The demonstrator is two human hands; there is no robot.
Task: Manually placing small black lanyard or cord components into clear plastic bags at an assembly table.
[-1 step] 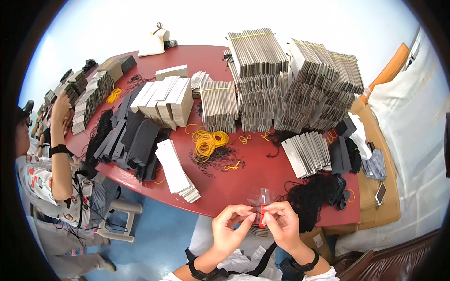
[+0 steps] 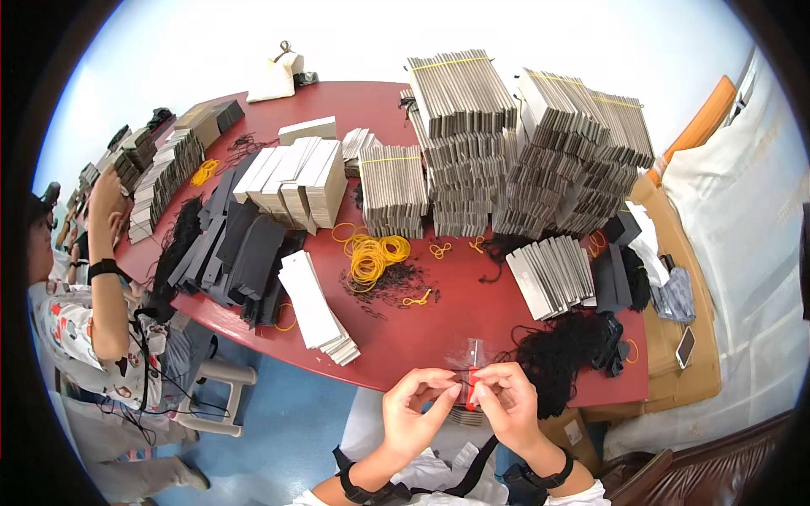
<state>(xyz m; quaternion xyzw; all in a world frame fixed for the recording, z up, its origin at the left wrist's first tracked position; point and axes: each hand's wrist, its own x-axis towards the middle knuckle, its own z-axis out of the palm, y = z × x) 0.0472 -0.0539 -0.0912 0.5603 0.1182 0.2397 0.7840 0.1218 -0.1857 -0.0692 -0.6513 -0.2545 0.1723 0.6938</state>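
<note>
My left hand (image 2: 416, 411) and my right hand (image 2: 511, 406) meet at the table's near edge, thumb and fingertips pinched together on each. A thin black cord (image 2: 461, 371) runs between the two pinches; its ends are hidden by the fingers. Just behind them lies a small clear plastic bag (image 2: 475, 347) with a red strip (image 2: 472, 400) showing between my hands. Below the strip, the edges of a small grey stack (image 2: 467, 417) are partly covered by my fingers. A tangle of black cords (image 2: 553, 358) spreads beside my right hand.
Tall stacks of grey card pieces (image 2: 462, 97) stand at the back of the red table (image 2: 422, 325). White cards (image 2: 314, 304), yellow rubber bands (image 2: 371, 257) and dark grey strips (image 2: 253, 257) lie left. A grey card row (image 2: 553, 278) is right. A co-worker (image 2: 97, 337) sits left.
</note>
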